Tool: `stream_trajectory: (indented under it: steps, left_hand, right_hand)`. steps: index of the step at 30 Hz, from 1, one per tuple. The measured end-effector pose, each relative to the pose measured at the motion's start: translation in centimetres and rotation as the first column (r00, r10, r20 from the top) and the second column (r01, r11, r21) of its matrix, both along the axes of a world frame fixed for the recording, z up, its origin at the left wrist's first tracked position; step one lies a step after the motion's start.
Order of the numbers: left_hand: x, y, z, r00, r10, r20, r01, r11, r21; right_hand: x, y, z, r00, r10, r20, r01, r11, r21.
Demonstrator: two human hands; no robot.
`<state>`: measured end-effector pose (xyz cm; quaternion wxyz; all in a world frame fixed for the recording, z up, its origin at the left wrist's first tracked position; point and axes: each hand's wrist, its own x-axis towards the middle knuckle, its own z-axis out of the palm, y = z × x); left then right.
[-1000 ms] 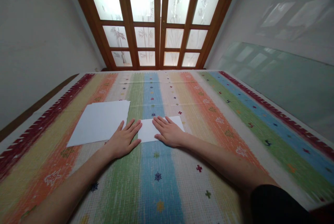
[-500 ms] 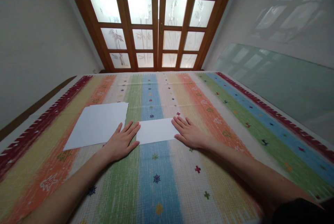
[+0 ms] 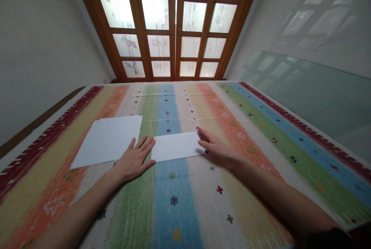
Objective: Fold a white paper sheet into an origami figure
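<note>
A small white sheet of paper, wider than it is deep, lies on the striped cloth between my two hands. My left hand rests flat with its fingers spread, the fingertips on the sheet's left edge. At the right end, my right hand is turned partly on its side, its fingers bent and the thumb apart from them. It is close to the sheet's right edge; whether it touches the paper I cannot tell. Left of the small sheet lies a stack of larger white paper, its near right corner close behind my left hand.
A table is covered by a multicoloured striped tablecloth with small printed motifs. Beyond its far edge stands a wooden door with frosted panes. A pale glass panel is along the right wall, and a plain wall rises on the left.
My right hand has lifted from lying flat on the sheet's right end and moved slightly right, its fingers now bent. More of that end shows. My left hand stays in place.
</note>
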<state>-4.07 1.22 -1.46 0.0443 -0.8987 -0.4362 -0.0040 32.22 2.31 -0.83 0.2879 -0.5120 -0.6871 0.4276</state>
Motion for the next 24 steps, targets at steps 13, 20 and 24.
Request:
stream_trajectory:
  steps: [13, 20, 24]
  left_hand:
    - [-0.1, 0.0, -0.4, 1.0, -0.003, 0.029, 0.002, 0.999, 0.035]
    - [-0.3, -0.2, -0.6, 0.996, -0.007, 0.087, -0.006, 0.989, 0.147]
    - [-0.2, -0.5, -0.5, 0.99, -0.038, 0.139, -0.002, 0.961, 0.277]
  right_hand:
    - [-3.6, 1.9, 1.9, 0.89, -0.384, -0.244, 0.373, 0.923, -0.094]
    - [-3.7, 3.4, 3.3, 0.996, 0.047, 0.076, -0.05, 0.998, 0.031]
    - [-3.6, 4.2, 4.6, 0.972, 0.22, 0.086, -0.225, 0.973, 0.059]
